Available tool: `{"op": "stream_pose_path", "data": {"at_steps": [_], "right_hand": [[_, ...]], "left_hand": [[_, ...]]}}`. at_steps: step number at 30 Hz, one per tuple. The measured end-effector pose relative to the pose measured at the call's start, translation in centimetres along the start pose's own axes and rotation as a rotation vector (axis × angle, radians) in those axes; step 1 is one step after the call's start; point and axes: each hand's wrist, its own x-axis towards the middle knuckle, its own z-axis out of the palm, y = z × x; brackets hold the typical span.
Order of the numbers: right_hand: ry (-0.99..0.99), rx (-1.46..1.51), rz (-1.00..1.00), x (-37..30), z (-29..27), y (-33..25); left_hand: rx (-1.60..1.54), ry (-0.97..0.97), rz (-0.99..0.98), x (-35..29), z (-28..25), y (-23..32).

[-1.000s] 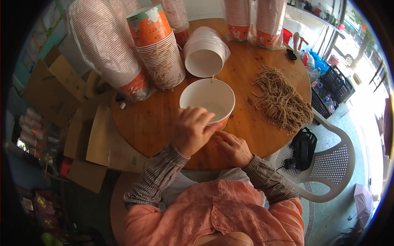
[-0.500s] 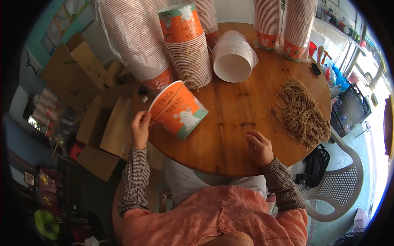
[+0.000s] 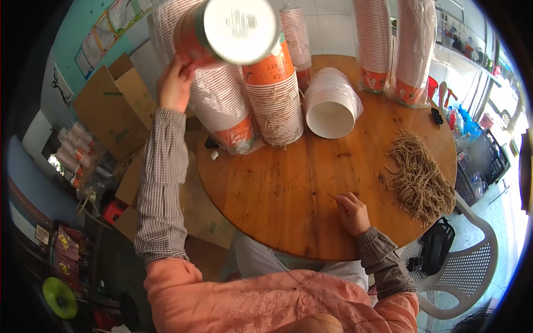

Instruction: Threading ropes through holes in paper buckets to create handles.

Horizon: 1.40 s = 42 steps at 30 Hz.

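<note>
My left hand (image 3: pixel 176 83) is raised at the upper left, fingers closed on the rim side of an orange paper bucket (image 3: pixel 241 30). The bucket is turned over, its white base facing me, above an upside-down stack of like buckets (image 3: pixel 275 108) with bits of twine sticking out between the rims. Whether it touches that stack is hard to see. Down on the table, my right hand (image 3: pixel 353 213) rests with its fingers curled in and nothing visible in them. A heap of brown twine pieces (image 3: pixel 419 177) lies to its right.
Bagged bucket stacks (image 3: pixel 222 105) stand at the table's left, with more bagged stacks (image 3: pixel 411 55) at the far right. White tubs (image 3: pixel 332 111) lie on their side in plastic wrap. Cardboard boxes (image 3: pixel 105 100) sit on the left, and a plastic chair (image 3: pixel 461 272) is at right.
My left hand has lifted the bucket from over the table's near left up and away, tipping it upside down. My right hand has stayed on the table. The view has shifted slightly.
</note>
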Motion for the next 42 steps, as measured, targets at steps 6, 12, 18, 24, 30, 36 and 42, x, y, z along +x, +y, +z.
{"op": "stream_pose_path", "data": {"at_steps": [6,12,18,24,30,36,42], "right_hand": [[-0.013,-0.072,0.038,-0.3,0.6,0.9],[-0.019,-0.061,0.053,-0.2,0.8,0.8],[-0.035,-0.084,0.027,-0.8,0.0,1.5],[-0.056,-0.075,-0.014,-0.7,0.2,1.4],[-0.021,-0.062,-0.060,-0.5,0.4,1.2],[-0.058,-0.085,-0.058,-0.8,0.6,1.5],[-0.062,-0.082,-0.075,-0.9,1.0,1.7]], "left_hand": [[-0.256,0.209,-0.212,6.3,6.3,-8.6],[-0.142,0.259,-0.368,6.3,6.2,-13.2],[0.528,0.194,-0.504,2.8,6.8,-15.6],[1.043,0.115,0.557,3.1,7.9,-13.4],[1.462,-0.180,0.595,3.9,10.7,-11.1],[1.535,-0.278,0.504,2.3,10.5,-11.7],[1.515,-0.274,0.590,1.1,10.2,-11.6]]}}
